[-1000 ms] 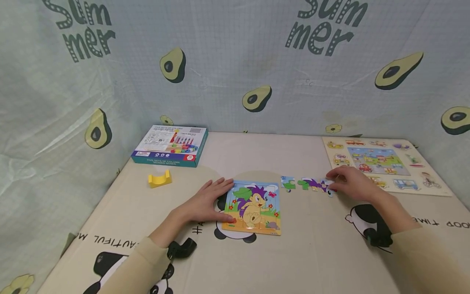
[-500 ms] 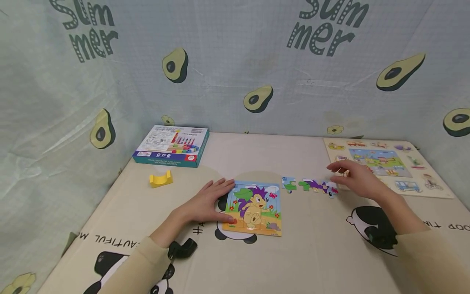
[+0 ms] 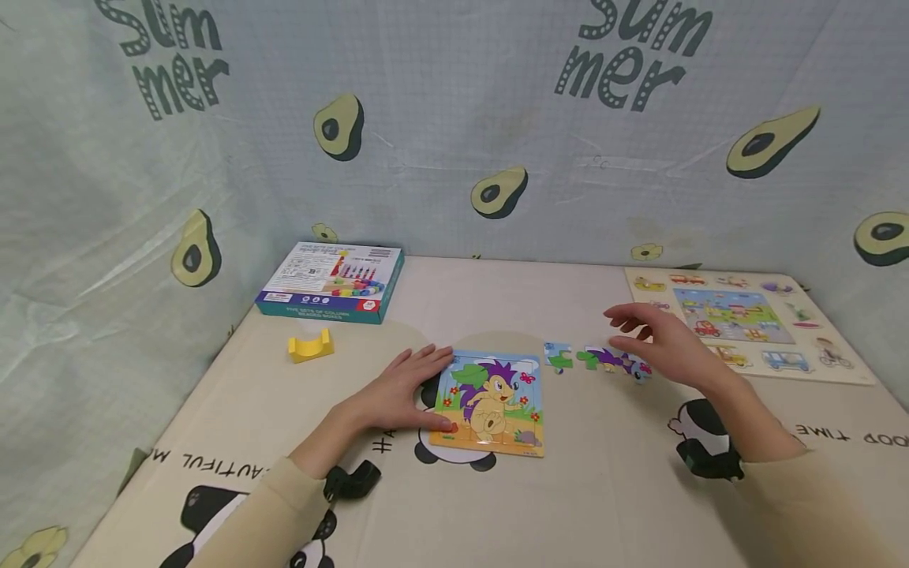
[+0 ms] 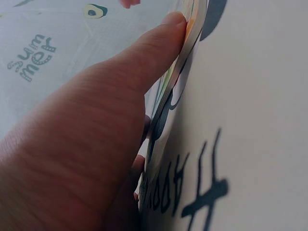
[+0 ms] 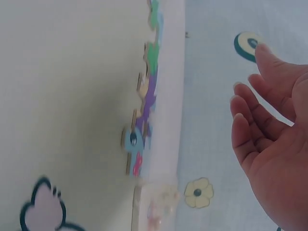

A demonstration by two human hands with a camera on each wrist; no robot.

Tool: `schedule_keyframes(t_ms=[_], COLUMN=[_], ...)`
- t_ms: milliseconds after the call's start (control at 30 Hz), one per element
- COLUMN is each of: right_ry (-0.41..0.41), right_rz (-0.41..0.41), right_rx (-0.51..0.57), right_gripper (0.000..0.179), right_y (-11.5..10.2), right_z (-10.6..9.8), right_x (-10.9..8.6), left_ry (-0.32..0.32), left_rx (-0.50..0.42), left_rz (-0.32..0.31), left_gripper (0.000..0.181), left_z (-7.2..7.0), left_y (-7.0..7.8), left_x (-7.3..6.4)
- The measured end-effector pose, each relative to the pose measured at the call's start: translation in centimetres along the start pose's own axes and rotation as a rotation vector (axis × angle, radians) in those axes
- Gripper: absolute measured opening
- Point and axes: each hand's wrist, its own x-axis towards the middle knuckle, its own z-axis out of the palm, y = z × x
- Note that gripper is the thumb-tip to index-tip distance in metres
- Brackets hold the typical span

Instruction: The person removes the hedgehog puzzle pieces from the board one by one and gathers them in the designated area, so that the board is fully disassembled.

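Tabletop (image 3: pixel 604 481): puzzle (image 3: pixel 490 402) near centre; loose pieces (image 3: pixel 604 359) just right of it; board (image 3: pixel 806 339) farther right, toward rear; box (image 3: pixel 330 282) rear left; block (image 3: pixel 310 348) just before box.

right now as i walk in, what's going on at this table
A person's left hand rests on the left edge of a hedgehog puzzle board. The right hand, loosely curled and holding nothing, is raised near a row of puzzle pieces on the table. One other piece lies between that row and the board.
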Motion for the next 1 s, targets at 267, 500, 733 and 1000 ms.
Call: schedule_keyframes(t_ms=[267, 500, 733, 1000], right_ry=[0.008, -0.004, -0.001, -0.028], right_rz=[-0.003, 0.016, 0.000, -0.003], right_rx=[0.041, 0.090, 0.125, 0.158], right_gripper=[0.037, 0.039, 0.040, 0.041], right_y=[-0.9, -1.5, -2.4, -3.8], right_z=[1.3, 2.6, 4.0, 6.3], right_x=[0.5, 1.0, 1.5, 2.5], left_ry=[0.002, -0.003, -0.013, -0.010], left_rx=[0.001, -0.001, 0.002, 0.000], left_rz=[0.005, 0.005, 0.017, 0.005], left_gripper=[0.101, 0.101, 0.101, 0.102], left_z=[0.1, -0.1, -0.2, -0.2], left_y=[-0.2, -0.1, -0.1, -0.1], left_x=[-0.1, 0.0, 0.2, 0.1])
